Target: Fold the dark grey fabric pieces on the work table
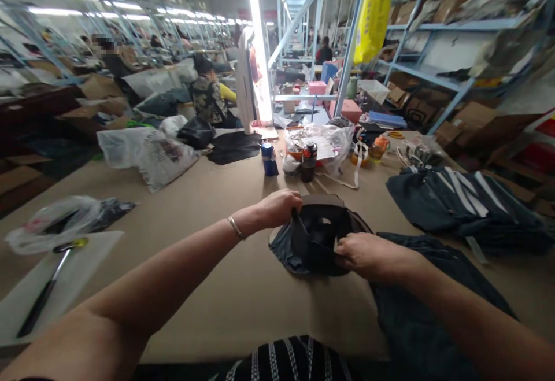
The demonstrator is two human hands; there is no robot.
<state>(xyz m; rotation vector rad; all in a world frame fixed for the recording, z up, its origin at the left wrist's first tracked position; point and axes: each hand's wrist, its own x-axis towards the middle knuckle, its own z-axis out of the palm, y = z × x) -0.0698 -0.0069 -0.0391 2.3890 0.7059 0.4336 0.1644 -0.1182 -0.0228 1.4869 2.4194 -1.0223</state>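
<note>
A small dark fabric piece point(318, 236) is held on the brown table point(225, 288), stretched between both hands. The fingers of the left hand point(277, 207) are closed on its upper left edge; those of the right hand point(368, 256) are pinched on its lower right edge, so the cloth is opened like a pocket between them. Just beyond the right fingers, under the forearm, more dark cloth point(416, 311) is spread, and the held piece could be tangled with it if dragged that way. If either grip is loosened, the opened fold would probably collapse. Well ahead of the fingers, a clear plastic bag point(329, 141) is seen holding papers and small items, with a dark bottle point(309, 161) and a blue can point(269, 158) beside it. Far left of the left fingers, another plastic bag point(56, 222) holds something dark.
</note>
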